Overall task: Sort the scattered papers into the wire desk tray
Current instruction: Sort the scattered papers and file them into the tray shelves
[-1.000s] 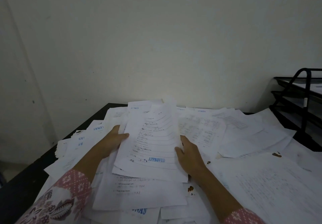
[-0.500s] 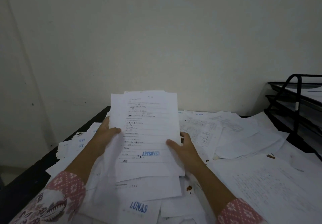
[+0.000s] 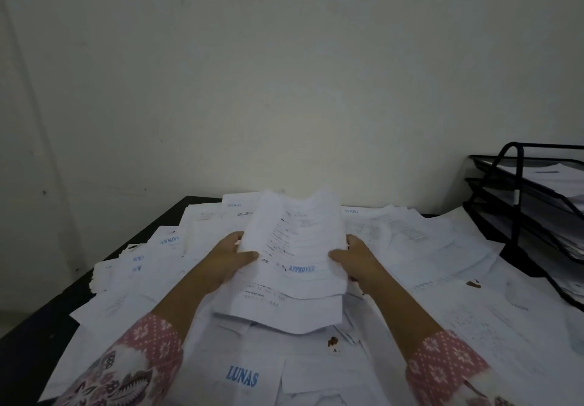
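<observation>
I hold a small stack of white sheets (image 3: 294, 257), the top one stamped APPROVED in blue, above the paper-covered table. My left hand (image 3: 226, 261) grips its left edge with the thumb on top. My right hand (image 3: 355, 258) grips the right edge the same way. The stack sags in the middle and leans away from me. The black wire desk tray (image 3: 518, 203) stands at the far right, its tiers holding papers.
Loose sheets (image 3: 410, 238) cover nearly the whole black table (image 3: 28, 339), one near me stamped LUNAS (image 3: 242, 375). Brown stains mark some pages. A plain wall stands close behind the table. The table's left edge shows bare and dark.
The stack stood upright half a second ago; it now tips flatter and lower toward the table, both hands still on its edges. The view has shifted slightly.
</observation>
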